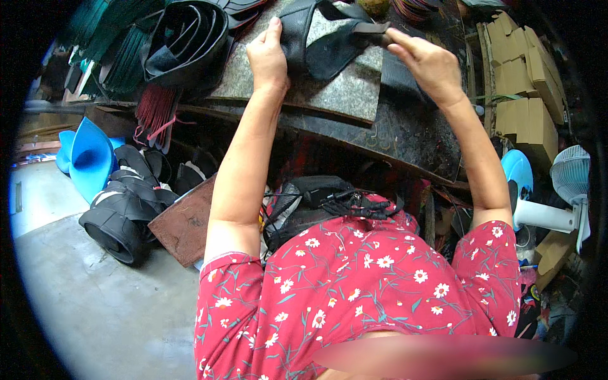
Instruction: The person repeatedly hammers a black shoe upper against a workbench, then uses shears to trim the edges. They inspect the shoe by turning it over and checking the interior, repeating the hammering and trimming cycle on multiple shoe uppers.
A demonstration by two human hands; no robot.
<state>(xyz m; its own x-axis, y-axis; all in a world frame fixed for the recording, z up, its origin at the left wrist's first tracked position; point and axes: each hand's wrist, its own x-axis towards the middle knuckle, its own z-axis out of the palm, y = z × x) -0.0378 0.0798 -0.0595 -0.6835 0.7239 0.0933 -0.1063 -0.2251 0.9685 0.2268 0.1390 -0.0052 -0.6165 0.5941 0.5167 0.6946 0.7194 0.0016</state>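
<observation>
A black leather-like piece [335, 54] with cut-out openings, perhaps part of a shoe upper, lies over a speckled grey board [345, 101] on the workbench. My left hand [269, 58] grips its left edge, thumb up and fingers mostly hidden behind it. With bent fingers pinched together, my right hand [430, 66] holds the end of a narrow dark strip [372, 28] at the piece's right side. Whether that strip belongs to the black piece or is a separate tool, I cannot tell.
A coiled stack of black material [187, 44] sits left on the bench, with red cords [158, 111] hanging below. Cardboard boxes [525, 82] and a white fan [570, 183] stand at right. Black shoes [120, 215], a brown board [183, 221] and a blue curved object [92, 158] are at left.
</observation>
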